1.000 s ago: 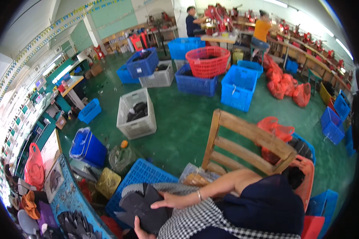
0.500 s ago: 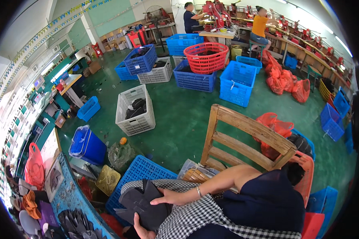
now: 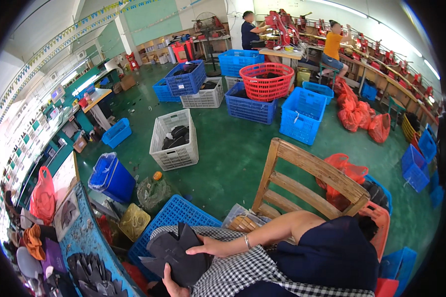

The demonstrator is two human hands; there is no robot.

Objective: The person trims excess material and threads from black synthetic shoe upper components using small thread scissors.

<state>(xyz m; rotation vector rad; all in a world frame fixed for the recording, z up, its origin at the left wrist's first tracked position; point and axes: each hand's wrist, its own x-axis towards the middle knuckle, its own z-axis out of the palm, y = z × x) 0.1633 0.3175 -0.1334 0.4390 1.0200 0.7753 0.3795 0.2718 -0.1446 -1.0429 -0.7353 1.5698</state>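
In my lap lies a stack of flat black cut pieces with pointed flaps, of leather-like or cloth-like material; I cannot tell which. My right hand, with a bracelet at the wrist, grips its right edge, thumb on top. My left hand holds the lower edge, its thumb upright against the front; its other fingers are hidden beneath. A black-and-white checked apron lies under the stack. More black pieces lie in a pile on the worn blue bench at the left.
A blue crate stands just beyond my lap, beside a gold tin and a blue bin. A wooden chair is at my right. Farther off are a grey crate, a red basket and two people at machines.
The whole view has shifted slightly, so the room sits lower and farther right. Both hands keep their hold on the black pieces, with hardly any movement.
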